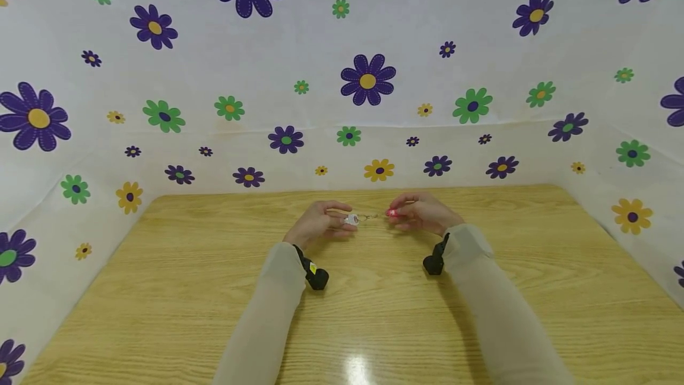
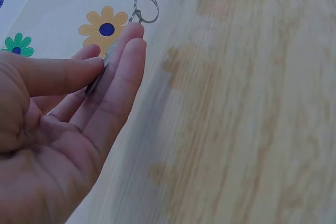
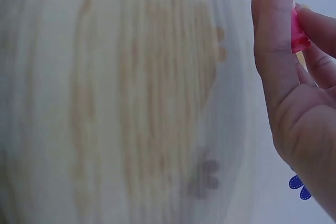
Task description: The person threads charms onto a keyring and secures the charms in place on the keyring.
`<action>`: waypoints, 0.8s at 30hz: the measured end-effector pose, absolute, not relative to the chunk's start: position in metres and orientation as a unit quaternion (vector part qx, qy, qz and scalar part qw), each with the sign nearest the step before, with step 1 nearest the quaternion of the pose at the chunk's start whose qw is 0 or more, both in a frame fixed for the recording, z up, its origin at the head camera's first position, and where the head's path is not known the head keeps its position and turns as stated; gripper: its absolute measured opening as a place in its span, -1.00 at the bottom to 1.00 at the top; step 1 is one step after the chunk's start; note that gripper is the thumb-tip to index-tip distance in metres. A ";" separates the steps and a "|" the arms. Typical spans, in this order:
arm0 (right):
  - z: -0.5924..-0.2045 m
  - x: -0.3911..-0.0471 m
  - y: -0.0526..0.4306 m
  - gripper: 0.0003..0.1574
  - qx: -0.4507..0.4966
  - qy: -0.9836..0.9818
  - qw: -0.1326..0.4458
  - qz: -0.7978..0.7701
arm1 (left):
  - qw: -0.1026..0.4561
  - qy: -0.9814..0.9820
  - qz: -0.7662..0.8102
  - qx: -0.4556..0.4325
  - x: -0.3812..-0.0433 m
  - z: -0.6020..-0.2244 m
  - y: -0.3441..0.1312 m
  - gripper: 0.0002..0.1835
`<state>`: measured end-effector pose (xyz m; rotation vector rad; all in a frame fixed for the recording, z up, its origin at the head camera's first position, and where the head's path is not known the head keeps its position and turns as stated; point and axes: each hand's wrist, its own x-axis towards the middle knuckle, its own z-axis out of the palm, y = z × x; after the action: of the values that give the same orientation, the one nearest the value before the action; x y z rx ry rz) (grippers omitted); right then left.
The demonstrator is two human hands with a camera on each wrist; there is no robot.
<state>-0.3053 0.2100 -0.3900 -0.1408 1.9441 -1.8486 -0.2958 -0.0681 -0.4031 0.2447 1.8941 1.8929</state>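
Between thumb and fingers, my left hand (image 1: 319, 220) pinches a flat silver key (image 1: 351, 219). Its thin edge shows in the left wrist view, partly hidden by the fingers. A metal split ring (image 2: 146, 8) links the key to a short chain (image 1: 374, 216). At the chain's other end is a small pink charm (image 1: 393, 213), pinched by my right hand (image 1: 426, 212). In the right wrist view the charm (image 3: 299, 34) sits between thumb and fingers, its shape mostly covered. Both hands are held close over the table, with the ring and chain stretched between them.
The wood-grain table (image 1: 363, 302) spreads out in front and to both sides. A white cloth (image 1: 299, 34) printed with purple, green and yellow flowers rises behind it and along both sides. Each wrist wears a black camera (image 1: 319, 278).
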 end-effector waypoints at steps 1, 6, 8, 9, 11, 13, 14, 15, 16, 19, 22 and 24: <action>-0.390 -0.306 0.209 -0.74 -0.045 0.707 0.227 -0.669 | 0.222 0.689 0.685 0.085 -0.297 -0.404 -0.068 -0.59; -0.390 -0.308 0.207 -0.69 -0.022 0.711 0.233 -0.663 | 0.198 0.713 0.669 0.064 -0.299 -0.404 -0.064 -0.64; -0.391 -0.309 0.207 -0.67 -0.024 0.707 0.232 -0.667 | 0.189 0.724 0.661 0.058 -0.300 -0.404 -0.062 -0.65; -0.390 -0.309 0.206 -0.65 -0.025 0.707 0.232 -0.667 | 0.187 0.727 0.659 0.054 -0.300 -0.403 -0.061 -0.66; -0.390 -0.309 0.206 -0.63 -0.028 0.711 0.228 -0.665 | 0.183 0.732 0.654 0.050 -0.301 -0.403 -0.060 -0.65; -0.389 -0.309 0.207 -0.60 -0.033 0.721 0.223 -0.655 | 0.182 0.735 0.652 0.048 -0.303 -0.403 -0.060 -0.64; -0.388 -0.308 0.207 -0.58 -0.033 0.728 0.218 -0.649 | 0.181 0.737 0.649 0.048 -0.303 -0.403 -0.061 -0.63; -0.387 -0.308 0.208 -0.57 -0.030 0.732 0.214 -0.646 | 0.181 0.740 0.647 0.048 -0.304 -0.402 -0.061 -0.62; -0.386 -0.308 0.209 -0.54 -0.028 0.736 0.208 -0.644 | 0.180 0.743 0.643 0.049 -0.304 -0.402 -0.062 -0.62; -0.384 -0.307 0.214 -0.46 -0.012 0.735 0.193 -0.650 | 0.177 0.750 0.635 0.049 -0.302 -0.400 -0.067 -0.60; -0.384 -0.305 0.220 -0.38 0.006 0.713 0.179 -0.678 | 0.171 0.761 0.623 0.057 -0.298 -0.397 -0.074 -0.57; -0.384 -0.303 0.224 -0.34 0.007 0.696 0.172 -0.697 | 0.165 0.772 0.609 0.074 -0.294 -0.395 -0.078 -0.57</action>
<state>-0.3027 0.2237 -0.3836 0.0192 1.9749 -1.9789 -0.2943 -0.0781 -0.3951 0.2110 2.2011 1.7346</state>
